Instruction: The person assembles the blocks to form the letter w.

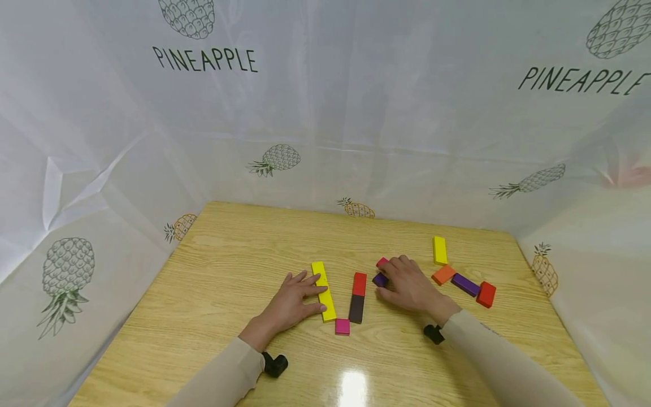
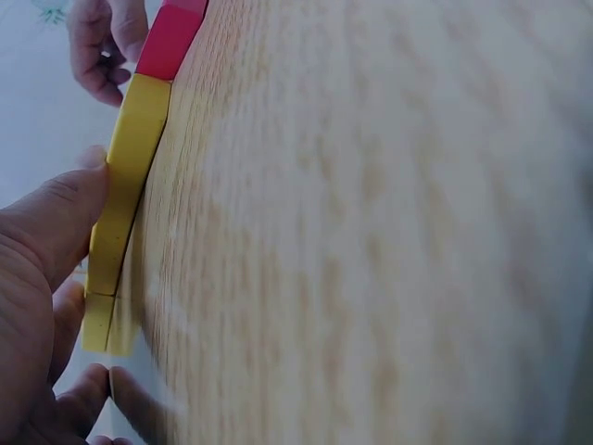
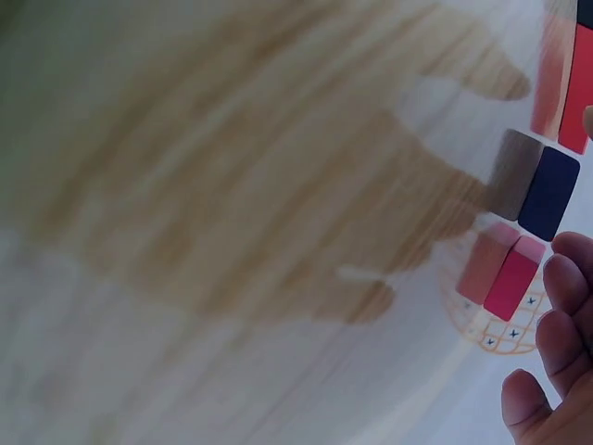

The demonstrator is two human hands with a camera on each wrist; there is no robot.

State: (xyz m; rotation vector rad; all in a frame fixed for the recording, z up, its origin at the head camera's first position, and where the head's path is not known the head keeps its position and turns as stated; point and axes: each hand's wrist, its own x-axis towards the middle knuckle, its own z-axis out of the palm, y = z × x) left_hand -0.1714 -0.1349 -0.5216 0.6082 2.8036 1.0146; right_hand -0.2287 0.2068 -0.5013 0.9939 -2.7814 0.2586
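Two yellow blocks [image 1: 329, 308] lie end to end in a slanting row. My left hand [image 1: 291, 301], fingers spread, rests along their left side with fingertips on them; the thumb touches the nearer block in the left wrist view. A pink block [image 1: 342, 327] meets the row's near end. Right of it, a red block [image 1: 359, 284] and a black block [image 1: 356, 309] form another row. My right hand [image 1: 409, 287] reaches over a purple block [image 1: 380, 280] and a second pink block [image 3: 515, 278]. Its fingers are loosely bent at these two, with the thumb apart from them.
On the right of the wooden table [image 1: 244, 237] lie a yellow block [image 1: 439, 250], an orange block [image 1: 443, 275], a purple block [image 1: 465, 285] and a red block [image 1: 486, 294]. A white pineapple-print sheet [image 1: 325, 113] stands behind and along the sides.
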